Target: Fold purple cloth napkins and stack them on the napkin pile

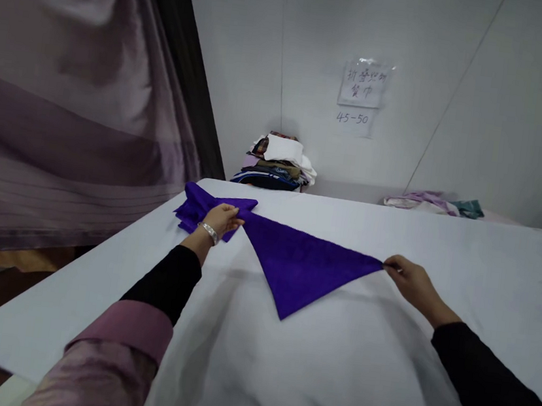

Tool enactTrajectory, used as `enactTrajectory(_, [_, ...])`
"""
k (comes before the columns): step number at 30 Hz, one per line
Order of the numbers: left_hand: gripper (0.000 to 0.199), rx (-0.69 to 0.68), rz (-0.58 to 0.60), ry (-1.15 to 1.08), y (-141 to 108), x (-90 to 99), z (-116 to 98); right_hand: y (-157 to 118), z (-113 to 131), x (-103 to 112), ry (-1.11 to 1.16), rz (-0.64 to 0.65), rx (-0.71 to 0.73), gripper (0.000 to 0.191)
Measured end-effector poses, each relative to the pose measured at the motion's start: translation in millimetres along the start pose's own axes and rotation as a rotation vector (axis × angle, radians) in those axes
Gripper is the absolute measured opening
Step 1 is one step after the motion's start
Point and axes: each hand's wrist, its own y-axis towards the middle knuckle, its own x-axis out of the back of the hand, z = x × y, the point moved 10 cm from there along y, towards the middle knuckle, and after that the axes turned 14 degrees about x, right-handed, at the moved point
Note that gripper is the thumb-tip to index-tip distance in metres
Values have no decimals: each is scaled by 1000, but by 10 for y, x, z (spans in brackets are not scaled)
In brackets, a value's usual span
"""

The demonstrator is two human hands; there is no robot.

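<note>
A purple cloth napkin (300, 262) is stretched between my two hands in a triangle, one point hanging down toward me. My left hand (223, 219), with a silver bracelet at the wrist, pinches its left corner. The right corner is pinched between the fingertips of my right hand (407, 279). More purple cloth (196, 204) lies bunched on the table just behind and left of my left hand; whether it is separate from the held napkin I cannot tell.
The white table (443, 250) spans the view. Folded clothes (279, 161) are stacked at its back edge, and loose lilac and teal cloth (429, 201) lies at the back right. A mauve curtain (78, 87) hangs at left. Paper signs (363, 86) are on the wall.
</note>
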Motion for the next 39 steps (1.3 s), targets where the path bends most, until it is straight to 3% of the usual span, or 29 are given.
enactTrajectory(5, [7,-174,98,-120,-360,-161,-672,175,395,930,-346,-390,182,17])
enactTrajectory(7, [14,-247,208,-158,-542,-207,-767,61,581,1155,-458,-473,299,17])
enactTrajectory(8, [19,-252,265,-150,-610,-229,-711,-25,627,1188,-502,-468,341,17])
enactTrajectory(9, [25,-232,313,-120,-655,-249,-579,-125,635,1170,-540,-439,367,16])
enactTrajectory(11, [37,-135,374,-21,-677,-276,-118,-362,567,1007,-582,-331,386,16])
enactTrajectory(15, [47,57,364,184,-626,-235,989,-891,366,374,-527,-22,404,20])
enactTrajectory(18, [48,66,328,266,-645,-187,1427,-1189,299,32,-457,126,391,23])
enactTrajectory(21, [45,-5,286,320,-729,-138,1509,-1321,278,-46,-443,150,372,24])
enactTrajectory(28, [34,-258,202,660,-956,-63,1463,-1346,265,15,-428,148,329,25])
enactTrajectory(35, [20,-626,224,898,-1232,-147,1366,-1410,223,53,-375,165,269,27])
enactTrajectory(39, [18,-692,231,1031,-1352,-182,1337,-1399,249,151,-343,116,258,26])
